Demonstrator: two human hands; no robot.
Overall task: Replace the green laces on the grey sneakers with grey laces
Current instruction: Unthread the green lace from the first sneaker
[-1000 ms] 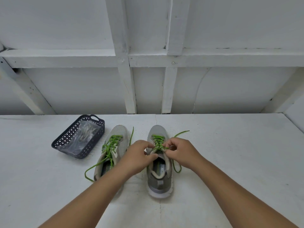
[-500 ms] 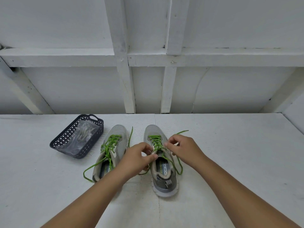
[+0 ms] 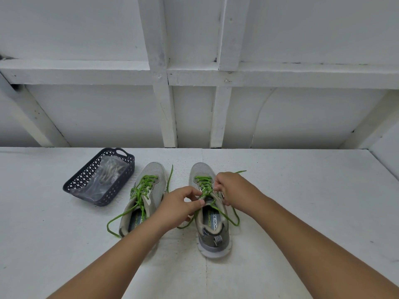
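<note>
Your forearms reach in over the white tabletop [image 3: 302, 201] toward the right sneaker [image 3: 210, 212], which sits heel toward you. Your left hand [image 3: 180, 207] has thumb and fingers curled at that sneaker's left eyelets, pinching its green lace [image 3: 204, 186]. Your right hand [image 3: 235, 192] is curled at its right eyelets, gripping the same lace, whose loose ends trail down both sides. Just left of the right sneaker stands the left sneaker [image 3: 143, 197], its green lace loosened and trailing onto the tabletop. Farther left and back sits a dark basket [image 3: 86, 180] holding a clear bag [image 3: 103, 180] of pale grey laces.
</note>
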